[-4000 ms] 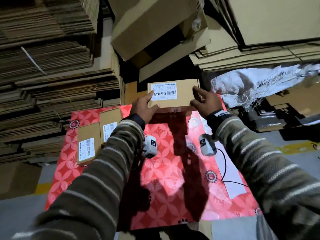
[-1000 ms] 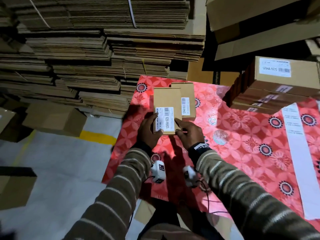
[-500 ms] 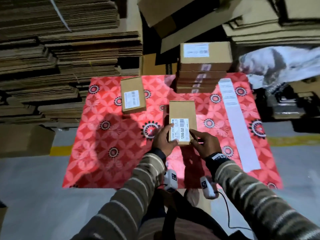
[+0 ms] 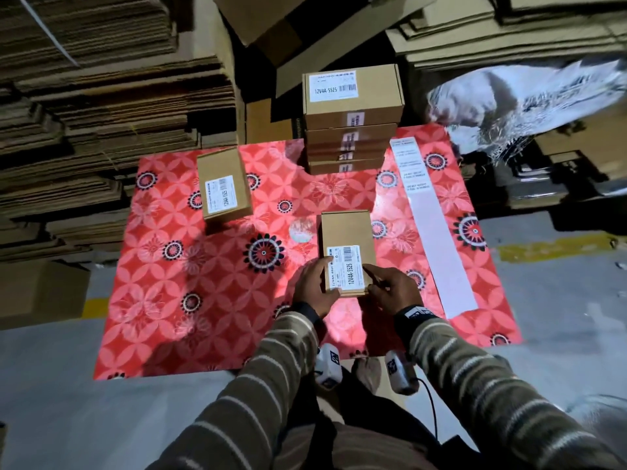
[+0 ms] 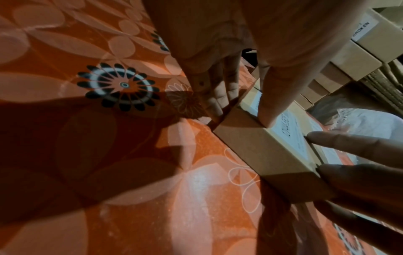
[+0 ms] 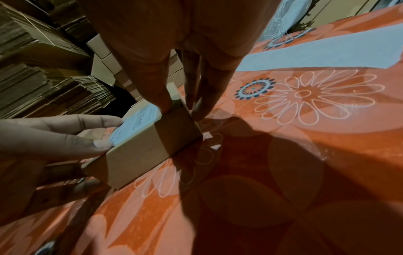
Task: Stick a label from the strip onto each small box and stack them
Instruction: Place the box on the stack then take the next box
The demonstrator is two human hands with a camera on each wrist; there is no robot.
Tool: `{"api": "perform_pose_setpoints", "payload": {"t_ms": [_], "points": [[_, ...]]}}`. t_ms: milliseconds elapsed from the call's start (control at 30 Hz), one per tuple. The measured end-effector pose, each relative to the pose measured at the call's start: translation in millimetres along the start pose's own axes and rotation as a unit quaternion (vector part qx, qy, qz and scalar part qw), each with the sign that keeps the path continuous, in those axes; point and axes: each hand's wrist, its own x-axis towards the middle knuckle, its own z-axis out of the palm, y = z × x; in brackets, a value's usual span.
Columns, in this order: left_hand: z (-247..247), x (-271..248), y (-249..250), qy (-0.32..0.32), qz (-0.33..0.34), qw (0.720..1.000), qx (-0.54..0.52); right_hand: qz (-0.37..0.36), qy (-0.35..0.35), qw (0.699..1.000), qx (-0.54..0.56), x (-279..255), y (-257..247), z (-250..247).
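A small brown box (image 4: 346, 232) with a white barcode label on its near end lies lengthwise at the mat's front middle. My left hand (image 4: 312, 286) grips its near left corner, thumb on the label and fingers down the side (image 5: 218, 96). My right hand (image 4: 390, 288) pinches the near right corner the same way, thumb on top (image 6: 152, 86). I cannot tell whether the box (image 5: 250, 148) rests fully on the mat. A stack of several labelled boxes (image 4: 353, 93) stands at the back. The white label strip (image 4: 437, 239) lies along the right.
Another labelled box (image 4: 222, 171) lies at the back left of the red flowered mat (image 4: 203, 283). Piles of flattened cardboard (image 4: 84, 113) wall in the left and back. Crumpled silver plastic (image 4: 526, 96) lies at the back right. Grey floor surrounds the mat.
Both hands have brought the labelled box from the mat's left side, beside the other box, to the front middle. Since half a second ago it has barely shifted.
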Motion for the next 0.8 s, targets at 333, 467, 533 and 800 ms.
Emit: {"api": "perform_pose_setpoints", "payload": {"t_ms": [333,467,533,800], "points": [[-4.6,17.7,2.1,0.004,-0.042,0.997,-0.063,0.096,0.013,0.993,0.069,19.8,4.1,-0.5],[-2.4,20.8,6.8,-0.002,-0.048,0.998,-0.046,0.075,-0.003,0.995,0.062,25.8,1.3,1.7],[-1.4,20.6,8.1,-0.002,-0.049,0.998,-0.046,0.061,-0.001,0.996,0.07,26.0,0.4,-0.1],[5.4,19.0,13.7,-0.013,-0.078,0.986,-0.147,-0.027,0.076,0.991,0.109,25.2,-10.0,-15.3]]}}
